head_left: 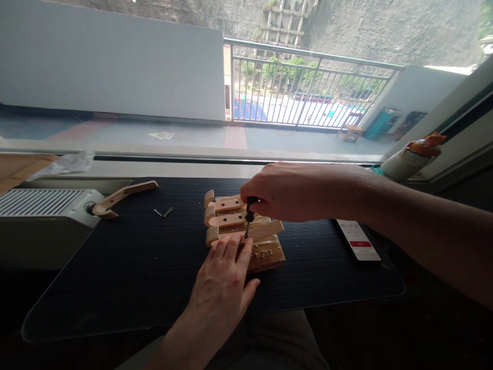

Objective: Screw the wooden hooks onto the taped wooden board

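My right hand [265, 189] is closed around the black handle of a screwdriver [250, 213], which stands nearly upright. Its tip meets a dark hole or screw head in the nearest wooden hook [271, 232]. Fingers stretched out, my left hand [222, 281] presses flat on this hook beside the tip, thumb apart. Two more wooden hooks [226, 221] with dark screw holes lie behind it, side by side. Under the hooks is a brown, tape-wrapped block [275, 257] with several small screws or pegs at its near side.
A dark table [162, 277] bears everything. At its left, a loose wooden hook [125, 194] lies near the white radiator [46, 203], with loose screws [168, 211] to its right. A phone [358, 240] lies on the right. A window with a railing [308, 92] outside is beyond.
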Motion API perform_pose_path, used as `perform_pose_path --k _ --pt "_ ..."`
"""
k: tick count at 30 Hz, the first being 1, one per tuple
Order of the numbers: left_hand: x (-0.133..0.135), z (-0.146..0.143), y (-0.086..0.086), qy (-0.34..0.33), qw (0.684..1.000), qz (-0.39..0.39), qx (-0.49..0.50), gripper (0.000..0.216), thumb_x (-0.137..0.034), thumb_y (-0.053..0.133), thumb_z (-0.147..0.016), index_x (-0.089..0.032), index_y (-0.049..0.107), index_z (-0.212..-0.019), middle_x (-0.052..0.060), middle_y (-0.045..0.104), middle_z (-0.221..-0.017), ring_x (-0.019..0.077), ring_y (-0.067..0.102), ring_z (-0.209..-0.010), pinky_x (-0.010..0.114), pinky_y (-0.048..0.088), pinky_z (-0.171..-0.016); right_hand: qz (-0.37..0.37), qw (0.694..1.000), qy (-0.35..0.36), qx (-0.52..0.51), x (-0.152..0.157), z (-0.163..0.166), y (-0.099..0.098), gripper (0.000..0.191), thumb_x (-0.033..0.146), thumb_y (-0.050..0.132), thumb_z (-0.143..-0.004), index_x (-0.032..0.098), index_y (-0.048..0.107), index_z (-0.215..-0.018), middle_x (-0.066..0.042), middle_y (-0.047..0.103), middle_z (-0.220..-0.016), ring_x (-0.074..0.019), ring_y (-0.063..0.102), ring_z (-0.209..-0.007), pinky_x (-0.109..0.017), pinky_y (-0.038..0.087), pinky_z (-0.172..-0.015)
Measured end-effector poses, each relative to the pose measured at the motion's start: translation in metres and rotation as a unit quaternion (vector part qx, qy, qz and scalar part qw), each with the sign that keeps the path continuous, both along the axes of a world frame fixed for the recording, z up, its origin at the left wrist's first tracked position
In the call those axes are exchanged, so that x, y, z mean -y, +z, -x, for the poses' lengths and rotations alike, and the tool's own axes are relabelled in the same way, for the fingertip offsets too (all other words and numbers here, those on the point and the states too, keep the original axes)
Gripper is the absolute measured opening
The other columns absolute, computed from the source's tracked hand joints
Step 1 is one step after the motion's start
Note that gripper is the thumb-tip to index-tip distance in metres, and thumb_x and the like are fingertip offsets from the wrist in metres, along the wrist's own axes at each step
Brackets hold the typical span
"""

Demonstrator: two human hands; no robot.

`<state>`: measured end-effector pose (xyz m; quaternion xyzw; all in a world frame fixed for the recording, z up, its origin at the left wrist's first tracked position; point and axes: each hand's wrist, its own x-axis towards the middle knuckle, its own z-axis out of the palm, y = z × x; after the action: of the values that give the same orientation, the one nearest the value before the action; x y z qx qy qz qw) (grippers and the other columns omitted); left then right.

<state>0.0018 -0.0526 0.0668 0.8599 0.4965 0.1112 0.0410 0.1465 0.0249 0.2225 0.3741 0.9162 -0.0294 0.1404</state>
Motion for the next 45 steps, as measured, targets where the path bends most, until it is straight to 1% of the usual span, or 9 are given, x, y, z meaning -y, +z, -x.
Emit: perform_pose_path --k 4,7,10,17,21,27,34,41,45 --pt "0.0 0.0 0.0 -0.001 1.0 0.001 -0.001 0.059 -0.032 0.059 -0.076 -0.016 0.044 -0.131 0.012 0.045 -0.132 0.0297 0.038 -0.123 0.046 0.035 -0.104 0.008 1.0 -0.003 -0.03 0.001 -0.001 0.004 0.017 0.018 0.05 -0.08 0.017 0.064 -0.089 -0.001 0.059 -0.066 -0.0072 0.039 -0.049 -0.024 0.023 -0.047" --pt "0.0 0.001 0.001 0.0 1.0 0.006 -0.003 0.059 -0.032 0.059 -0.076 -0.016 0.045 -0.131 0.012 0.046 -0.131 0.0299 0.039 -0.122 0.046 0.036 -0.103 0.031 0.998 0.023 -0.041 0.0 -0.001 0.004 0.017 0.014 0.047 -0.081 0.016 0.064 -0.082 0.0 0.059 -0.067 -0.0066 0.039 -0.05 -0.023 0.024 -0.048" --pt "0.0 0.001 0.001 0.0 1.0 0.01 -0.003 0.059 -0.032 0.059 -0.076 -0.016 0.045 -0.131 0.012 0.046 -0.132 0.0299 0.039 -0.123 0.046 0.035 -0.103 0.028 0.998 0.037 -0.033 0.0 0.001 0.001 0.017 0.013 0.046 -0.082 0.014 0.063 -0.078 -0.001 0.058 -0.065 -0.0069 0.039 -0.051 -0.023 0.024 -0.048" --pt "0.0 0.001 0.001 0.0 1.0 0.017 -0.005 0.058 -0.032 0.057 -0.077 -0.015 0.044 -0.132 0.012 0.044 -0.133 0.0293 0.037 -0.124 0.046 0.033 -0.105 0.004 1.0 0.013 0.001 0.001 0.0 -0.002 0.017 0.016 0.046 -0.082 0.012 0.062 -0.077 -0.002 0.056 -0.06 -0.0067 0.034 -0.047 -0.025 0.022 -0.047" --pt "0.0 0.001 0.001 0.001 1.0 0.009 -0.002 0.059 -0.031 0.058 -0.077 -0.016 0.044 -0.132 0.012 0.045 -0.132 0.0296 0.037 -0.124 0.046 0.035 -0.104 0.017 1.0 0.013 -0.021 0.003 0.0 0.003 0.015 0.016 0.049 -0.08 0.016 0.062 -0.086 -0.001 0.057 -0.065 -0.0067 0.036 -0.048 -0.024 0.022 -0.047" --pt "0.0 0.001 0.001 -0.005 1.0 0.003 -0.001 0.058 -0.031 0.058 -0.077 -0.016 0.045 -0.131 0.012 0.046 -0.131 0.0301 0.038 -0.123 0.047 0.035 -0.103 0.031 0.999 0.02 -0.008 0.001 0.002 0.004 0.017 0.013 0.045 -0.082 0.015 0.062 -0.078 -0.001 0.058 -0.064 -0.0073 0.036 -0.05 -0.025 0.023 -0.049" --pt "-0.001 0.001 0.001 -0.004 1.0 0.007 0.002 0.057 -0.031 0.059 -0.077 -0.016 0.045 -0.13 0.012 0.046 -0.131 0.0305 0.038 -0.123 0.047 0.035 -0.103 -0.009 1.0 0.006 -0.001 -0.001 0.001 -0.003 0.017 0.016 0.047 -0.083 0.013 0.062 -0.077 -0.003 0.056 -0.06 -0.0076 0.034 -0.048 -0.026 0.022 -0.049" --pt "0.0 0.001 0.0 -0.003 1.0 0.003 0.001 0.059 -0.031 0.059 -0.076 -0.016 0.044 -0.131 0.012 0.045 -0.132 0.0302 0.038 -0.124 0.047 0.035 -0.103 -0.01 1.0 -0.014 0.01 0.004 0.004 0.006 0.015 0.018 0.049 -0.082 0.015 0.063 -0.08 -0.002 0.056 -0.061 -0.0085 0.036 -0.05 -0.027 0.022 -0.051" --pt "0.0 0.002 0.0 -0.005 1.0 0.001 -0.001 0.058 -0.031 0.059 -0.076 -0.016 0.045 -0.13 0.013 0.044 -0.133 0.0303 0.038 -0.124 0.047 0.035 -0.103 0.006 1.0 0.027 0.001 0.002 0.005 0.005 0.015 0.011 0.049 -0.079 0.014 0.062 -0.076 -0.003 0.059 -0.066 -0.0086 0.04 -0.054 -0.026 0.024 -0.053"
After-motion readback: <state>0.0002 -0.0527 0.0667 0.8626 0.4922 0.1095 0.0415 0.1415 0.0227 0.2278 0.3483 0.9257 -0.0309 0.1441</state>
